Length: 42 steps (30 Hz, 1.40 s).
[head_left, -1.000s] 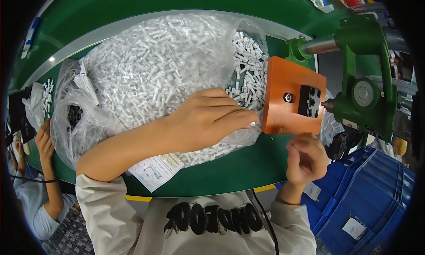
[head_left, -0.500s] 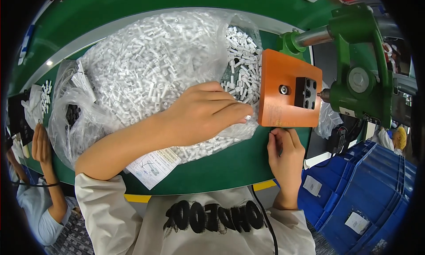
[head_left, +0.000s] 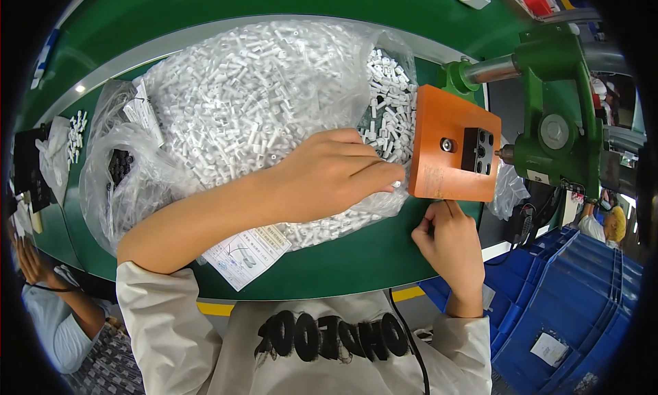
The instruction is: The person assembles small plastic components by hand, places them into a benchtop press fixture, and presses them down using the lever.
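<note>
My left hand [head_left: 346, 174] is closed, thumb and fingers pinching a small white plastic part [head_left: 397, 184], of which only the end shows. It hovers over the right side of a big clear bag [head_left: 226, 100] full of similar white parts, just left of an orange block [head_left: 435, 158]. A black fixture [head_left: 478, 150] with several holes sits on that block, in front of the tip of a green hand press [head_left: 558, 127]. My right hand [head_left: 454, 247] is at the block's near edge, its fingers curled together and partly hidden there; what they hold, if anything, I cannot make out.
Loose white parts [head_left: 394, 107] lie between bag and block. A printed paper slip [head_left: 247, 256] lies by the bag's near edge. Blue crates [head_left: 569, 306] stand at the right. At the far left, a co-worker's hand [head_left: 31, 261] is beside more white parts [head_left: 77, 138].
My right hand has shifted slightly, its fingertips now further in at the block's near edge. My left hand keeps its pinch. The co-worker's hand has moved down and left. The whole view has shifted slightly.
</note>
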Each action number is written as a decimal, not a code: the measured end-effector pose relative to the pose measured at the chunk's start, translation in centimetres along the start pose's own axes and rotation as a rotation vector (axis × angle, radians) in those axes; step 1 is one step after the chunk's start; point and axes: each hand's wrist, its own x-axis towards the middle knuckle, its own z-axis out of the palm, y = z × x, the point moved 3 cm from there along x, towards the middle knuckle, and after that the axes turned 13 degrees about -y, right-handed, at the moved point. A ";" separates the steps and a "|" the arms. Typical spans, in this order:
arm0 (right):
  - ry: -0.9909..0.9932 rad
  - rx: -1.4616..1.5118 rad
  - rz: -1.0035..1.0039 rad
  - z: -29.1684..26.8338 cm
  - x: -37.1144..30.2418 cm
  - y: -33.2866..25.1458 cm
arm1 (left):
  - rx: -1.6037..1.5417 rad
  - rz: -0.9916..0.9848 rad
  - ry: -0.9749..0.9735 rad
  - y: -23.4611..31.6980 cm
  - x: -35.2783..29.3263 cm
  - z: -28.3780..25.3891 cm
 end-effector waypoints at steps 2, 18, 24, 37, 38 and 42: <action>-0.073 0.328 -0.119 -0.8 -0.4 -0.6 | 0.006 0.003 -0.014 -0.1 0.0 0.1; 0.075 1.242 -0.550 -1.8 5.8 -1.1 | -0.010 -0.058 -0.004 0.0 0.1 -0.1; 0.128 1.294 -0.530 -1.8 5.7 -1.0 | 0.041 -0.052 0.114 0.0 0.1 -0.2; 0.121 1.075 -0.519 -1.7 5.5 -1.5 | 0.015 -0.050 -0.040 0.1 -0.1 -0.5; 0.120 1.075 -0.518 -1.8 5.4 -1.6 | 0.012 -0.057 -0.041 0.1 -0.1 -0.5; 0.024 1.131 -0.454 -2.1 5.2 -1.9 | 0.060 -0.006 0.086 -0.1 0.0 0.1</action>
